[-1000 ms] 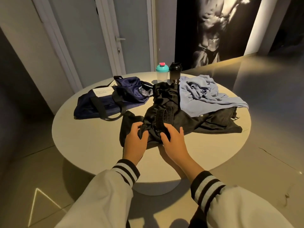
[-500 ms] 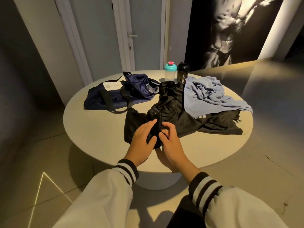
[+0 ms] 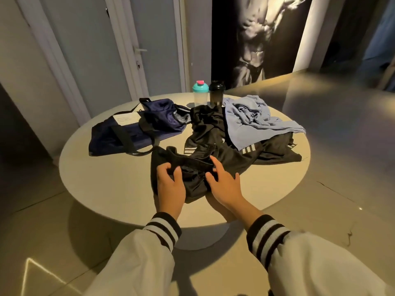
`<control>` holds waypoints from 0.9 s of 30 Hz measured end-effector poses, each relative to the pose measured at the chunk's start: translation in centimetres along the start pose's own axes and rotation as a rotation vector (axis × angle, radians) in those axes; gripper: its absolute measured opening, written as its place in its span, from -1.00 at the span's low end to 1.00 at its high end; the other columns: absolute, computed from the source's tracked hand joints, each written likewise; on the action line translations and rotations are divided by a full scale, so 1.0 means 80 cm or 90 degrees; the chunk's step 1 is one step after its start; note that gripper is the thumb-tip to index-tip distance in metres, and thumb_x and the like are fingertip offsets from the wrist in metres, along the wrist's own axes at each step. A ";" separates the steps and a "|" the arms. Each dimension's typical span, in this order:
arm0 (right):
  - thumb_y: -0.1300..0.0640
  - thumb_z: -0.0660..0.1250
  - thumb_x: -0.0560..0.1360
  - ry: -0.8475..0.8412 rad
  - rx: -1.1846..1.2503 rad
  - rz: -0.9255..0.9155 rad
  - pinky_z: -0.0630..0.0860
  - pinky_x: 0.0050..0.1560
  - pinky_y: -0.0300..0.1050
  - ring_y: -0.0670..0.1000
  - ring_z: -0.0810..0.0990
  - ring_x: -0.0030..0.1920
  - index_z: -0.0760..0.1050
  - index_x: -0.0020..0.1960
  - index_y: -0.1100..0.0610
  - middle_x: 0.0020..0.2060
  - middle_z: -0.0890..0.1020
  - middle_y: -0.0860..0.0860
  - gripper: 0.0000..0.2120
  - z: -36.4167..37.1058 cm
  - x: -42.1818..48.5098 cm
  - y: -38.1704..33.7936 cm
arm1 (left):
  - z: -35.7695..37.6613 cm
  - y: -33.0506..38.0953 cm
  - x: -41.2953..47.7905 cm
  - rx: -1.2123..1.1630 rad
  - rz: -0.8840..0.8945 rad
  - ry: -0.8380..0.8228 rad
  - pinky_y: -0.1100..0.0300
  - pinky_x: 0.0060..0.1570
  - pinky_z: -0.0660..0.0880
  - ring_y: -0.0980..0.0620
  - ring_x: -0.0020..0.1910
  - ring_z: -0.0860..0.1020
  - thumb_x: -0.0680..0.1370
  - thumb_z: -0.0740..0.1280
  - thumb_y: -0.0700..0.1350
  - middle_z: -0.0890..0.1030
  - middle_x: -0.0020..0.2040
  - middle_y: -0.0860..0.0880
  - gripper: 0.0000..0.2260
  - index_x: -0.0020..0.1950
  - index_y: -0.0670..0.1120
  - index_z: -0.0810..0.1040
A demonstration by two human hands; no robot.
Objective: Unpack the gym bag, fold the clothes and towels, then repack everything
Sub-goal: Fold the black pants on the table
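A round cream table [image 3: 102, 180] carries everything. The navy fabric gym bag [image 3: 128, 135] lies slumped and open at the far left, a crumpled light-blue towel [image 3: 254, 122] at the far right, and black white-striped sportswear [image 3: 215, 133] is heaped between them. A teal-lidded clear shaker [image 3: 200, 94] and a black shaker [image 3: 216, 94] stand behind.

At the near edge lies a bunched black garment [image 3: 192, 189]. The left hand [image 3: 171, 184] grips a fold of it with curled fingers, and the right hand [image 3: 224, 186] rests on it with its fingers spread. Unpacking looks finished and folding is just beginning. The next move calls for finding the garment's edges and spreading it flat.
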State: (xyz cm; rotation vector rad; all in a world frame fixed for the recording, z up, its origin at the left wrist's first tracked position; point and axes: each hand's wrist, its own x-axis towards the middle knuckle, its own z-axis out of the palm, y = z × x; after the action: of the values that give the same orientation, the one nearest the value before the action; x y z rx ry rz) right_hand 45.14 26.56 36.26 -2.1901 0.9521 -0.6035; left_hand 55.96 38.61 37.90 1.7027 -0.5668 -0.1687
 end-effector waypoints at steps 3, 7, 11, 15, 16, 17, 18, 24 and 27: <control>-0.07 0.15 0.65 0.047 -0.082 -0.020 0.30 0.41 0.18 0.08 0.55 0.20 0.25 0.52 -0.15 0.07 0.66 0.00 -0.56 0.007 0.000 -0.001 | -0.002 0.001 -0.004 0.016 0.007 -0.022 0.18 -0.13 0.54 0.15 -0.01 0.52 0.68 0.21 0.03 0.48 0.04 0.07 -0.83 0.24 0.15 0.28; 0.02 0.22 0.62 0.066 0.066 0.009 0.58 0.02 0.02 -0.01 0.63 -0.05 0.59 0.19 -0.06 -0.08 0.67 -0.09 -0.77 -0.003 0.003 -0.021 | -0.004 0.009 -0.007 0.023 -0.017 0.001 0.25 -0.20 0.45 0.16 -0.08 0.49 0.69 0.18 0.03 0.45 -0.06 0.13 -0.79 0.30 0.05 0.30; 0.11 0.25 0.59 0.099 0.144 -0.222 0.56 -0.02 -0.18 -0.14 0.61 -0.08 0.61 0.14 0.01 -0.09 0.67 -0.12 -0.80 -0.024 -0.014 -0.076 | -0.009 0.025 -0.020 0.010 -0.020 0.040 0.36 -0.20 0.34 0.16 -0.05 0.44 0.68 0.21 -0.04 0.48 0.05 0.05 -0.74 0.35 0.00 0.30; 0.02 0.27 0.61 0.120 0.041 -0.251 0.44 0.06 -0.12 -0.03 0.49 0.07 0.56 0.20 0.01 0.00 0.60 -0.06 -0.78 -0.033 -0.007 -0.107 | -0.013 0.032 -0.026 -0.043 -0.027 0.055 0.23 -0.01 0.45 0.07 0.11 0.45 0.67 0.23 -0.10 0.46 0.19 -0.01 -0.61 0.47 0.09 0.21; 0.01 0.27 0.62 0.124 0.020 -0.193 0.41 0.14 -0.08 0.03 0.44 0.15 0.56 0.23 0.02 0.06 0.54 -0.01 -0.76 -0.032 -0.001 -0.105 | -0.013 0.029 -0.023 -0.062 -0.027 0.068 0.25 0.00 0.46 0.02 0.20 0.47 0.68 0.20 -0.12 0.47 0.28 -0.03 -0.60 0.48 0.12 0.19; -0.01 0.26 0.63 0.125 -0.010 -0.140 0.37 0.24 -0.04 0.10 0.37 0.23 0.56 0.26 0.03 0.14 0.47 0.04 -0.74 -0.030 0.005 -0.100 | -0.013 0.028 -0.020 -0.081 -0.029 0.086 0.30 0.01 0.46 0.01 0.24 0.47 0.69 0.18 -0.13 0.46 0.35 -0.03 -0.59 0.49 0.15 0.18; -0.02 0.25 0.64 0.123 -0.046 -0.109 0.31 0.35 0.02 0.16 0.31 0.32 0.58 0.27 0.03 0.24 0.41 0.09 -0.72 -0.026 0.009 -0.094 | -0.014 0.029 -0.019 -0.094 -0.032 0.102 0.31 0.02 0.46 0.02 0.25 0.46 0.70 0.17 -0.15 0.46 0.38 -0.02 -0.57 0.50 0.18 0.18; 0.02 0.09 0.67 -0.046 -0.041 -0.061 0.26 0.40 0.26 0.21 0.46 0.30 0.54 -0.14 0.02 0.08 0.62 0.03 -0.68 -0.002 0.017 -0.086 | -0.015 0.040 -0.011 -0.039 0.041 0.045 0.20 0.33 0.38 0.06 0.43 0.37 0.66 0.14 -0.26 0.27 0.50 0.11 -0.56 0.37 0.24 0.41; 0.12 0.08 0.66 -0.034 0.166 0.009 0.45 -0.05 0.05 0.16 0.52 -0.13 0.44 -0.20 0.13 -0.24 0.56 0.05 -0.69 0.004 0.014 -0.097 | -0.013 0.055 0.002 -0.064 0.039 -0.044 0.03 0.49 0.31 0.08 0.45 0.35 0.67 0.10 -0.18 0.34 0.49 0.09 -0.63 0.35 0.21 0.44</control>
State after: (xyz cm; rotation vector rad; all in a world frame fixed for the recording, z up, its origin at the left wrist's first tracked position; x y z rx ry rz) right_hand 49.62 29.83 41.85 -1.9574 0.8114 -0.6214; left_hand 55.33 39.00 42.37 1.5853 -0.6500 -0.2098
